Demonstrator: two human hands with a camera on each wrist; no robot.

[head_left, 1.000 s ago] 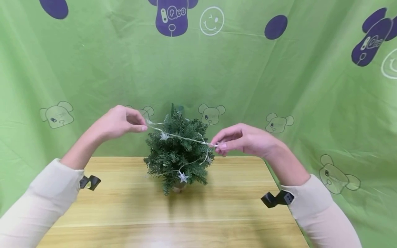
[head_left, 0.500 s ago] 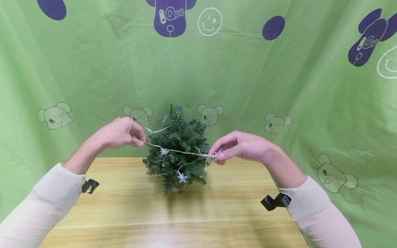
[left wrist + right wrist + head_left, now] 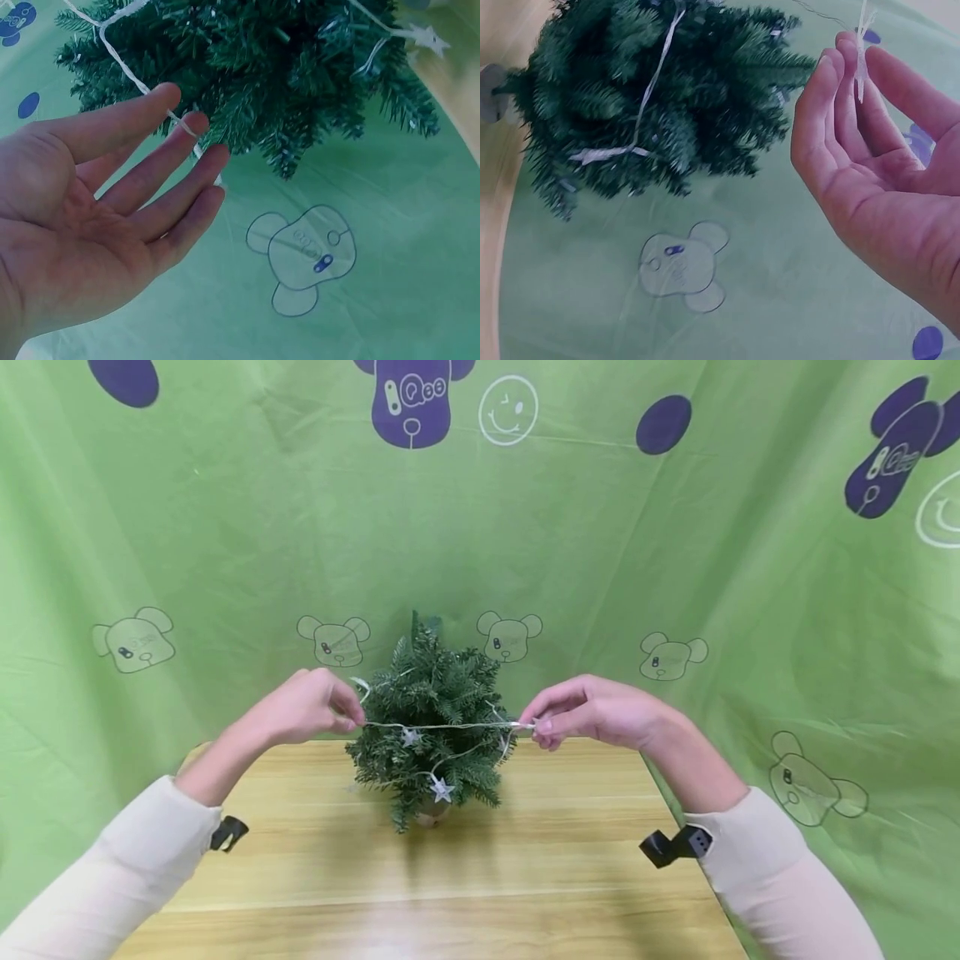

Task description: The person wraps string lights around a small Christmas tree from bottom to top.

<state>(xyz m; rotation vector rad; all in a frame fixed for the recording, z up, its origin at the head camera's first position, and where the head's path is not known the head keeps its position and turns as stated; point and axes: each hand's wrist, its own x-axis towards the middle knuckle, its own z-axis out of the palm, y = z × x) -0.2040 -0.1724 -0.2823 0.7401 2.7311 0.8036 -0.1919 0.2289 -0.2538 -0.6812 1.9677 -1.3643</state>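
A small green Christmas tree [image 3: 427,693] stands upright on the wooden table, wound with a clear string of star lights [image 3: 457,727]. One stretch of the wire runs nearly level across the front of the tree between both hands. At its left end my left hand [image 3: 303,710] pinches the wire between thumb and fingers; the left wrist view shows the wire [image 3: 124,60] passing there. On the right my right hand [image 3: 603,714] pinches a star light [image 3: 861,67] at the fingertips. Another star [image 3: 442,789] hangs low on the tree's front, and one [image 3: 410,737] dangles below the stretched wire.
The light wooden tabletop [image 3: 450,902] lies under the tree and forearms. Behind and at the sides hangs a green curtain [image 3: 225,543] printed with bear heads and purple shapes. A black wrist camera [image 3: 675,845] sits at the right sleeve.
My left hand has come down and a little to the right, pulling the wire from a slant to nearly level. My right hand dipped, then rose slightly, still gripping its star.
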